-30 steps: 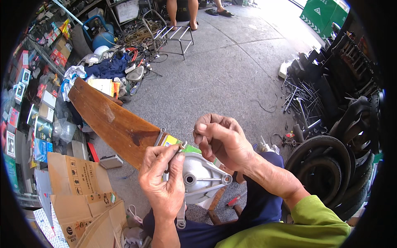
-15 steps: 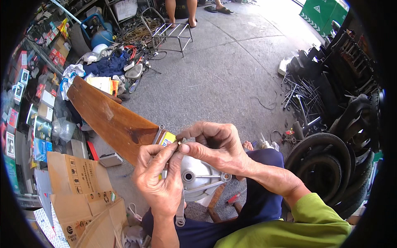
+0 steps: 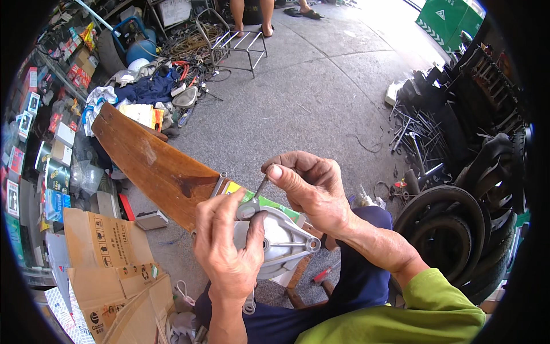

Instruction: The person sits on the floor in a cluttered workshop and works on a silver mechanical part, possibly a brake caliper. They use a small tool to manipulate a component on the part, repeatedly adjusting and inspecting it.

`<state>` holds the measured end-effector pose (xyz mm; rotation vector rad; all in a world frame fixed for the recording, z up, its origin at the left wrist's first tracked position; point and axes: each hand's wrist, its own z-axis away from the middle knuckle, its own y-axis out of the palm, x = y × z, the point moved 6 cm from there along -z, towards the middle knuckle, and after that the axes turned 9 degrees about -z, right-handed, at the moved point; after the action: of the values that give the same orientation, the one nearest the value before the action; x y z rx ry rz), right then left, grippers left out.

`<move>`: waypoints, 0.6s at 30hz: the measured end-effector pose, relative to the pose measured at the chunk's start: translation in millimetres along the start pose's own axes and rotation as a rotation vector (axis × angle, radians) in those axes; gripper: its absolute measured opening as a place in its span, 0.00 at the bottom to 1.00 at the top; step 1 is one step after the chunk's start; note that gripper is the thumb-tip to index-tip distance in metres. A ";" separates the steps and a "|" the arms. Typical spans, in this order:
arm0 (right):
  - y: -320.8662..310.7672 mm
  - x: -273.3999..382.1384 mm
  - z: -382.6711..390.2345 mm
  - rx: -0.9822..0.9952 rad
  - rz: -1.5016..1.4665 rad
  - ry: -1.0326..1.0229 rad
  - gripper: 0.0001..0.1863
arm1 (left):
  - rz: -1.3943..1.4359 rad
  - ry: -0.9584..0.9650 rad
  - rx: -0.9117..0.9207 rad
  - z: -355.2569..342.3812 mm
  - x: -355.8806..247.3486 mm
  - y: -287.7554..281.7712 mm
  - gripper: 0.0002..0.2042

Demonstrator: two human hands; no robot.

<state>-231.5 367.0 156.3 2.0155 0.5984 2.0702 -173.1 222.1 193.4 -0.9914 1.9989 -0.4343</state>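
My right hand (image 3: 312, 192) pinches the upper end of a slim grey metal pin (image 3: 261, 188) between thumb and fingertips. The pin slants, and its wide rounded lower end sits between the thumb and fingers of my left hand (image 3: 226, 243). Just below and behind my hands is a round silver cast-metal plate (image 3: 281, 238) with a centre hole and a ribbed arm, partly covered by my left hand. Beneath it shows a yellow and green packet (image 3: 275, 204). A ring-ended metal bar (image 3: 219, 184) lies at the wooden board's near end; another ring end (image 3: 249, 307) shows below my left wrist.
The long wooden board (image 3: 152, 160) runs off to the far left. Flattened cardboard (image 3: 109, 241) lies at left, beside shelves of small boxes. Tyres (image 3: 444, 238) and scattered metal rods (image 3: 424, 135) are at right. A metal frame stool (image 3: 240, 49) stands farther off, near another person's legs.
My right hand has risen slightly, and the pin now shows between my hands, where only a small bit of metal showed before. My left hand has opened a little around its lower end.
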 end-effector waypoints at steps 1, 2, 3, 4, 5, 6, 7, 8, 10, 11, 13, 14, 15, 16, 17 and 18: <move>-1.1 -1.1 -0.8 -0.012 0.008 -0.004 0.16 | -0.075 0.127 -0.023 0.6 -3.7 -0.1 0.21; -2.1 -1.3 -1.3 -0.024 0.017 -0.008 0.16 | -0.121 0.211 -0.032 1.7 -7.8 -1.1 0.20; -2.1 -1.8 -1.6 -0.033 0.013 -0.001 0.16 | -0.136 0.240 -0.049 2.5 -9.1 -1.7 0.20; -2.3 -2.0 -1.8 -0.042 0.010 0.006 0.16 | -0.151 0.268 -0.065 2.9 -10.3 -1.4 0.19; -2.4 -2.2 -1.7 -0.050 0.006 0.014 0.15 | -0.166 0.296 -0.082 3.1 -11.9 -1.5 0.18; -2.4 -2.0 -1.3 -0.043 0.000 0.026 0.15 | -0.168 0.297 -0.092 1.0 -14.2 -3.1 0.15; -2.7 -1.6 -0.7 -0.036 -0.006 0.040 0.15 | -0.066 0.189 -0.058 0.4 -7.6 -3.0 0.14; -2.1 -1.6 -0.2 -0.030 -0.012 0.053 0.15 | 0.036 0.079 -0.025 1.2 -0.8 -2.3 0.13; 1.9 -1.1 0.8 0.007 -0.020 0.058 0.14 | 0.311 -0.247 0.029 4.5 13.2 2.1 0.10; 3.5 -1.3 1.5 0.023 -0.029 0.071 0.14 | 0.482 -0.462 0.050 8.0 18.4 4.5 0.10; 4.5 1.1 2.9 0.051 -0.022 0.054 0.13 | 0.782 -0.703 0.167 10.3 25.6 8.4 0.09; 4.7 0.8 2.7 0.066 -0.008 0.027 0.13 | 0.847 -0.774 0.215 11.3 27.9 11.0 0.09; 5.5 0.9 2.3 0.085 0.007 0.004 0.13 | 0.847 -0.769 0.228 11.5 30.2 11.8 0.10; 6.5 3.4 3.2 0.097 -0.004 0.007 0.13 | 0.847 -0.763 0.242 12.4 32.4 13.8 0.11; 4.7 2.0 3.1 0.093 0.003 -0.001 0.13 | 0.846 -0.757 0.257 12.9 32.7 16.0 0.12; 4.2 -2.2 2.6 0.093 0.008 -0.009 0.13 | 0.745 -0.689 0.259 10.0 26.8 12.5 0.12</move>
<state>-228.2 362.7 156.0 2.0795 0.6987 2.0727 -180.0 209.7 165.6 -0.1404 1.4750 0.0680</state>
